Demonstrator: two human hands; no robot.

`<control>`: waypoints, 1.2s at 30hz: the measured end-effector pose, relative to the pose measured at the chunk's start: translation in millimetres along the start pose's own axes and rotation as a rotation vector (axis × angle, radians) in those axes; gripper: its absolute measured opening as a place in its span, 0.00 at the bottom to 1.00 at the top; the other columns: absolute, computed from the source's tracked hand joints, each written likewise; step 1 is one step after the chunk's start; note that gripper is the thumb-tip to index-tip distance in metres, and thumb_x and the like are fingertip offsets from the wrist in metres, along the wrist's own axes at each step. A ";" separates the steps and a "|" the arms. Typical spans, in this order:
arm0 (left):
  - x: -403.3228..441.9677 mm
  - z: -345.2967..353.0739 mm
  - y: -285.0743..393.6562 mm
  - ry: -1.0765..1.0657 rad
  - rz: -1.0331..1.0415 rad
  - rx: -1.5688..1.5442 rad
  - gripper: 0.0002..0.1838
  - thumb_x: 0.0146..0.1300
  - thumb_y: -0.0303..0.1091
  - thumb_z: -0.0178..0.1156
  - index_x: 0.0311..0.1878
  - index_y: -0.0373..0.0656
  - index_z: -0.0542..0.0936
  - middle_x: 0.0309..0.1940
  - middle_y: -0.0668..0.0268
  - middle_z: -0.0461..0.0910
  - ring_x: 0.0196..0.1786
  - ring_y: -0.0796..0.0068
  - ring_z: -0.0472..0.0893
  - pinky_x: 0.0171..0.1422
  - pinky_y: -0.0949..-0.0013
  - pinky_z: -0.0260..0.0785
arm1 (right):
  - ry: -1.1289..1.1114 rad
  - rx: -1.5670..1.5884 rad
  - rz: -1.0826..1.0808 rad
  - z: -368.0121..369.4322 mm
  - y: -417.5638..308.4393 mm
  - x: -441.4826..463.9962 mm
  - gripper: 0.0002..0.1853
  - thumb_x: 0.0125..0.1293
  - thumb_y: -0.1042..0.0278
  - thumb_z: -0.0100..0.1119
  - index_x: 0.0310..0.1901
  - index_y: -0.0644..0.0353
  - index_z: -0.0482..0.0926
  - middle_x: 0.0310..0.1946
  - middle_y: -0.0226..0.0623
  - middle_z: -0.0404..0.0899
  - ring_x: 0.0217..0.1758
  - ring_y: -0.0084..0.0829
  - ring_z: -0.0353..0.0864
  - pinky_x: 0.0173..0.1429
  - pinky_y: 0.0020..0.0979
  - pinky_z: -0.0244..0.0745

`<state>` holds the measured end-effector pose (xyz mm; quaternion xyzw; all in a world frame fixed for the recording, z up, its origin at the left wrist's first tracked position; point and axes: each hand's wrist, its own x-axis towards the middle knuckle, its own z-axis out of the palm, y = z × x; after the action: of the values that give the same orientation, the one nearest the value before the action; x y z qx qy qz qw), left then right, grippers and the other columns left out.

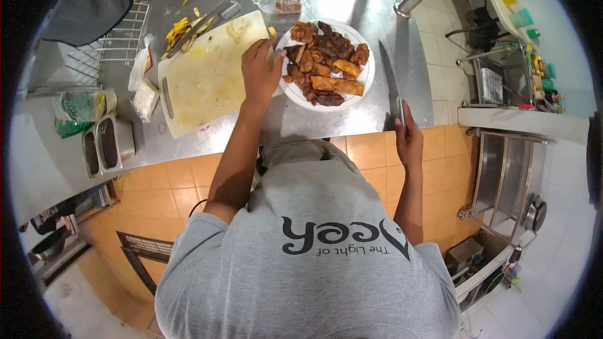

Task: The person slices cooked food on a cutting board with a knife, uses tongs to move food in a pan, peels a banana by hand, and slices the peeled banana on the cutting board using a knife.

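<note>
Grips the knife [391, 72] by its handle, right hand [408, 135] wrapped around it. Points the blade forward from that hand, just beside the plate [355, 98] but apart from it. Holds the left hand [260, 66] at the plate's near-side rim, across the edge of the board [201, 88], fingers slightly bent; cannot tell whether grasping anything there. Has the plate on the surface [352, 123] between both hands, heaped with dark meat [323, 44] and golden strips [337, 85], immediately right of the left hand. Has the board flat to the left of the same hand. Shows peels [178, 28] and a metal utensil [198, 29] farther left, along the board's far side. Shows a clear bag [287, 5] ahead of the left hand, beyond the plate.
</note>
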<state>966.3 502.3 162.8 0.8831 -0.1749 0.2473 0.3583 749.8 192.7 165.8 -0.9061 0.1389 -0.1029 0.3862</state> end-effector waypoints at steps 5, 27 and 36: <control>-17.9 -29.8 22.4 -0.021 -0.053 -0.021 0.13 0.58 0.32 0.64 0.45 0.39 0.79 0.48 0.56 0.78 0.55 0.54 0.74 0.60 0.56 0.63 | 0.009 -0.123 -0.098 -8.3 0.6 15.5 0.23 0.70 0.63 0.52 0.66 0.49 0.68 0.26 0.45 0.74 0.30 0.41 0.75 0.37 0.37 0.70; -9.0 7.6 114.9 -0.579 0.211 0.127 0.13 0.44 0.37 0.73 0.32 0.52 0.79 0.66 0.69 0.63 0.74 0.55 0.50 0.64 0.21 0.29 | 0.083 0.095 -0.058 -4.9 5.9 20.3 0.25 0.65 0.67 0.58 0.64 0.50 0.70 0.33 0.46 0.79 0.32 0.40 0.77 0.39 0.35 0.73; -18.5 5.0 99.6 -0.397 0.106 0.049 0.12 0.53 0.39 0.68 0.43 0.56 0.81 0.47 0.76 0.79 0.64 0.73 0.67 0.67 0.31 0.30 | 0.063 0.150 -0.048 -6.8 7.1 24.0 0.24 0.66 0.67 0.58 0.64 0.49 0.70 0.37 0.48 0.81 0.36 0.40 0.80 0.43 0.34 0.74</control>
<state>904.4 433.2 203.7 0.9126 -0.2822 0.0913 0.2816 769.2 175.4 167.2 -0.8740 0.1211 -0.1505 0.4458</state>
